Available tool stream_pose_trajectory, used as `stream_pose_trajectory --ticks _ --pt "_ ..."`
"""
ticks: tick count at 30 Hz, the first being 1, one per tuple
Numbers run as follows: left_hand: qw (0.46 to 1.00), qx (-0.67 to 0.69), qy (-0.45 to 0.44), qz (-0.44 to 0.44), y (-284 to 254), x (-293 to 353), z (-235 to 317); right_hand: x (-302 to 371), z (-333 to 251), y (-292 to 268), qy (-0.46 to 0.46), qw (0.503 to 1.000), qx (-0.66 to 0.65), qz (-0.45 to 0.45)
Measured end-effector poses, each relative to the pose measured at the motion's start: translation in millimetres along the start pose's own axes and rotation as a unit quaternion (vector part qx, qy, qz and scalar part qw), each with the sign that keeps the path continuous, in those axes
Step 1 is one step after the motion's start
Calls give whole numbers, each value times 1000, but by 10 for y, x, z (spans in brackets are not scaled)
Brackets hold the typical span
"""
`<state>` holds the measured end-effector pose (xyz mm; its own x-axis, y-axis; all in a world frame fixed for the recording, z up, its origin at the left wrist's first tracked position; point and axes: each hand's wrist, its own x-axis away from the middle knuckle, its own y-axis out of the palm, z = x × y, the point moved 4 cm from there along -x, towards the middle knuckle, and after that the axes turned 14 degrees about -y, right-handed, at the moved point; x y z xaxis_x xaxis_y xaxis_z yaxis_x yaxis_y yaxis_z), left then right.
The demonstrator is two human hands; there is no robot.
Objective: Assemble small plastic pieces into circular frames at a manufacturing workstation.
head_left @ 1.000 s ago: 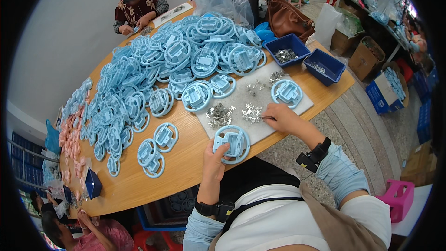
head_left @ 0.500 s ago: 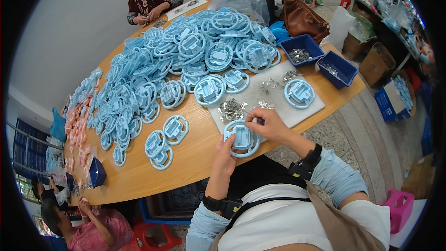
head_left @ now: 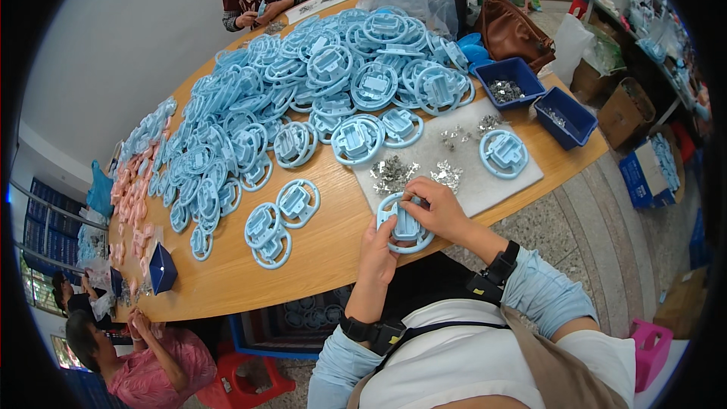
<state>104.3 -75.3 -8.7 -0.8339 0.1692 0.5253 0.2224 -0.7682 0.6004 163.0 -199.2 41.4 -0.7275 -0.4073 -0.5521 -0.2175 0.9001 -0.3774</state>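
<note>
My left hand (head_left: pixel 375 254) grips a light blue plastic toy steering wheel (head_left: pixel 410 231) by its near left side, with the thumb over the rim. It is held tilted at the table's edge, just off the near edge of a pale stone board (head_left: pixel 485 191). Bent over the wheel's far edge, my right hand (head_left: pixel 441 210) has its thumb and fingers pinched together on or just above it. Whatever lies between those fingertips is hidden. Beyond the hands sit a heap of small shiny metal clips (head_left: pixel 394 174) and a smaller cluster. Another blue wheel (head_left: pixel 503 154) rests on the board's right.
A large pile of blue wheels (head_left: pixel 318 68) covers the table's middle. Three loose wheels (head_left: pixel 266 233) lie left of my hands. Two dark blue bins (head_left: pixel 566 120) with metal pieces and a brown bag (head_left: pixel 515 30) stand at right. Co-workers sit at far and left sides.
My right fingers have turned and closed down toward the wheel's far rim. A dark, slim tool seen in that hand before no longer shows. The whole view has shifted slightly.
</note>
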Motion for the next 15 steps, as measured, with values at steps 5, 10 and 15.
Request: stream_pose_trajectory --ticks 5,10,15 --pt "1000 9 10 -6 82 44 12 25 -71 13 -110 988 103 -12" --pt "1000 -9 20 6 50 38 -10 75 -203 13 -134 957 232 -114" --pt "999 16 36 5 4 18 -11 119 -291 -62 -102 967 216 -90"
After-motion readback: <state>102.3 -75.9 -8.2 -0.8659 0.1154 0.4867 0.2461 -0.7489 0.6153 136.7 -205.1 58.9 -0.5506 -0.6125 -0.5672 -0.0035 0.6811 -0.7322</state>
